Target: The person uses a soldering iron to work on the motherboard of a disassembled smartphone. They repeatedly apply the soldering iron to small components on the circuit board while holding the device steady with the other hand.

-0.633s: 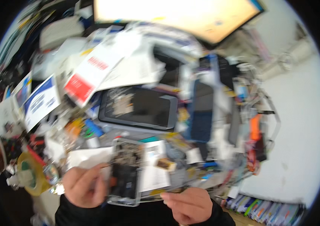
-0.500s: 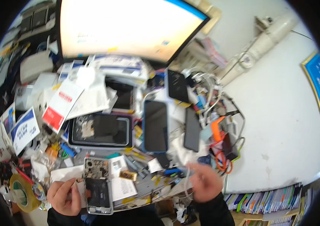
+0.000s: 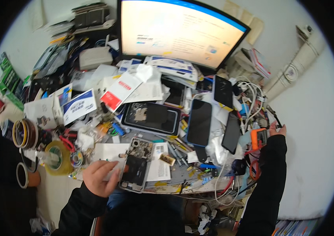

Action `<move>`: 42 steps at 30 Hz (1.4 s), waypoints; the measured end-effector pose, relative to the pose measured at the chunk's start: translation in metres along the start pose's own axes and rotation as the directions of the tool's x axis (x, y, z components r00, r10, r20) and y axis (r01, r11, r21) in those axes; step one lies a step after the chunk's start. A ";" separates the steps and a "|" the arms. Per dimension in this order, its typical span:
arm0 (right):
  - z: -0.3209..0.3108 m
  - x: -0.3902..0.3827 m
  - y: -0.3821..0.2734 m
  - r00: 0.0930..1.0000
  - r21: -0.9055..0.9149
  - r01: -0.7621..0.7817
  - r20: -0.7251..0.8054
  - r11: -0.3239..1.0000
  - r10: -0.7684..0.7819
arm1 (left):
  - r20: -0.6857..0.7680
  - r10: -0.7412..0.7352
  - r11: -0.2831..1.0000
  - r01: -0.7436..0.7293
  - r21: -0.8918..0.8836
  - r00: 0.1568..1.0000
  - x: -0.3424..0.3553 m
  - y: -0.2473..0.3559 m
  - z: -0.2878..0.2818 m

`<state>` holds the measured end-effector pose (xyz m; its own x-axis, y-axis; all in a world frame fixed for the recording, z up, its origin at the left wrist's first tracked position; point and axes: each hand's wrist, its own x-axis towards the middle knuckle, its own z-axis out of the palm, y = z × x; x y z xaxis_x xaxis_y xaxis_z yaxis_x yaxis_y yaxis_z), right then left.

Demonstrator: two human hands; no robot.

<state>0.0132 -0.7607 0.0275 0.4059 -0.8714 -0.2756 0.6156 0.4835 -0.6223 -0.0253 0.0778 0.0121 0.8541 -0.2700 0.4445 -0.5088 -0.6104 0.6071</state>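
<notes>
An opened phone point(image 3: 136, 167) lies near the table's front edge, its circuit board and black battery bare. Beside its left edge rests my left hand point(image 3: 101, 177), thumb and fingers apart, over a white card point(image 3: 110, 151). Far to the right, my right hand point(image 3: 277, 129) is at the lower end of a dark, slim, stick-like tool point(image 3: 272, 113), fingers closed round it. What kind of tool it is cannot be made out. Next to that hand stands an orange-framed device point(image 3: 258, 139). Right of the opened phone, a small gold-coloured part point(image 3: 167, 159) lies on a white paper point(image 3: 158, 169).
Several phones crowd the middle, among them a blue-edged one point(image 3: 199, 122) and a dark one point(image 3: 231, 133). A monitor point(image 3: 182, 33) stands behind paper boxes. White cables point(image 3: 253, 92) tangle at right; a tape roll point(image 3: 58, 158) sits at left.
My right hand has reached far right and away, from near the table's front edge to the dark tool. My left hand stays by the opened phone, its fingers less curled. The view has shifted left.
</notes>
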 end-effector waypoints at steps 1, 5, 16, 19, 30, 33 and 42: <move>-0.004 0.020 0.000 1.000 0.022 0.006 -0.007 1.000 -0.006 | 0.025 0.077 0.996 -0.078 0.033 0.997 -0.008 0.005 -0.006; -0.014 0.070 -0.008 0.999 0.002 -0.010 -0.041 1.000 0.010 | 0.189 0.180 0.973 -0.203 0.108 0.965 -0.032 0.019 -0.016; 0.006 -0.021 -0.058 0.976 -0.278 0.186 0.167 0.943 -0.143 | 0.270 0.162 0.965 -0.209 0.155 0.949 -0.055 0.026 0.011; 0.021 -0.134 -0.040 0.943 -0.360 0.218 0.317 0.907 -0.101 | 0.276 0.176 0.966 -0.220 0.136 0.945 -0.059 0.037 0.020; -0.020 -0.431 0.114 0.393 -0.099 0.628 0.896 0.772 -0.205 | 0.254 0.235 0.957 -0.269 0.109 0.938 -0.018 0.075 0.040; -0.036 -0.451 0.134 0.466 -0.116 0.603 0.854 0.789 -0.231 | 0.255 0.372 0.901 -0.413 0.133 0.893 0.026 0.084 0.049; -0.074 -0.465 0.118 0.514 -0.082 0.387 0.846 0.918 -0.141 | 0.546 0.448 0.760 -0.623 0.184 0.708 0.074 0.077 0.104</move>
<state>-0.1523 -0.3046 0.0281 0.6933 -0.4459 0.5661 0.6671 0.0999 -0.7383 0.0099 -0.0670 0.0232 0.4352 -0.8711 0.2273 -0.8993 -0.4327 0.0634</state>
